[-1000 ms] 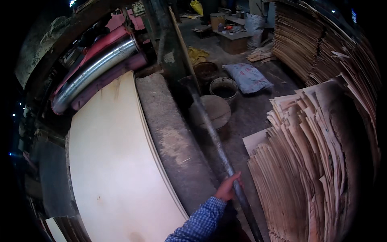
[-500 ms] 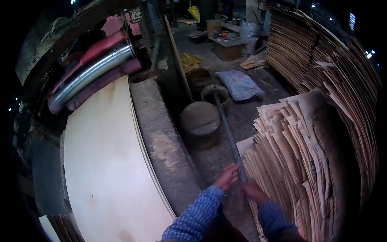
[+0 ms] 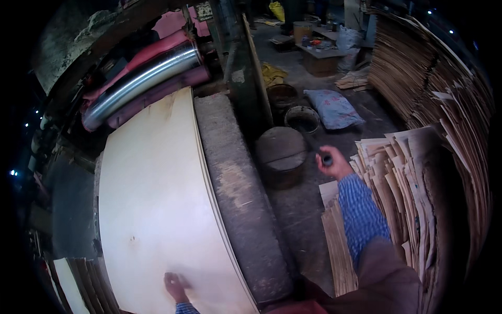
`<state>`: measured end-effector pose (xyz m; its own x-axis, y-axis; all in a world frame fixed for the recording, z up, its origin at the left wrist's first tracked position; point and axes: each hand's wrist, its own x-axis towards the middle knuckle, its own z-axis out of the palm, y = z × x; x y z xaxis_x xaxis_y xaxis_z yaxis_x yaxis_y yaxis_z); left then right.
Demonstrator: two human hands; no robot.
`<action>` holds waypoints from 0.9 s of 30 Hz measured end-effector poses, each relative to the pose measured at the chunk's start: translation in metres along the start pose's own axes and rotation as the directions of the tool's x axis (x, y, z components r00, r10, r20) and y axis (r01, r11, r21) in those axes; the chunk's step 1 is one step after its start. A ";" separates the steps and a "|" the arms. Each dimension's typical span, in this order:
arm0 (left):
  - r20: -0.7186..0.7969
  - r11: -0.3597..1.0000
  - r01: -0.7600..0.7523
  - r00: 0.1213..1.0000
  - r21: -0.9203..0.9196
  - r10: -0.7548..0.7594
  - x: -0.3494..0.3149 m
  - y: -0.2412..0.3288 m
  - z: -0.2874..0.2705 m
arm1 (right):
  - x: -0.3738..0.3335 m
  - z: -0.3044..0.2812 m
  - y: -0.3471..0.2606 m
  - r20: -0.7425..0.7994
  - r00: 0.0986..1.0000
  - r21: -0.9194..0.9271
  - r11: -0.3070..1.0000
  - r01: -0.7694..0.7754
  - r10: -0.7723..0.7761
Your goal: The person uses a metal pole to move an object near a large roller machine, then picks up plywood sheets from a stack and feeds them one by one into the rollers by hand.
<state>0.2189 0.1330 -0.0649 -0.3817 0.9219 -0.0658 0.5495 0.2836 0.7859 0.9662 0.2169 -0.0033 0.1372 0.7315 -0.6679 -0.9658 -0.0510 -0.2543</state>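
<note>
Pipe (image 3: 327, 160), seen end-on, is gripped by the right hand (image 3: 338, 164) near a bucket (image 3: 300, 112) with a dim, unreadable inside. Over pale sheets (image 3: 162, 193) is the left hand (image 3: 174, 287), its grip unclear. A floor strip (image 3: 299, 212) separates ledge (image 3: 230, 178) from veneer stack (image 3: 405, 193).

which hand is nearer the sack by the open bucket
Right: the right hand, gripping a pole, is below the sack in view; the left hand is far lower left, over the pale sheet.
</note>
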 end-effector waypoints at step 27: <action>0.528 0.893 -0.426 0.731 -0.142 0.432 -0.014 0.014 -0.049 | -0.210 -0.036 0.514 0.625 0.720 -0.656 -0.702 0.276 -0.301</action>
<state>0.1950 0.1113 -0.0231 0.3510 0.9358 -0.0329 0.5480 -0.1768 0.8176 0.4487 0.0127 -0.0185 0.2520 0.9672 0.0324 0.8604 -0.2086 -0.4650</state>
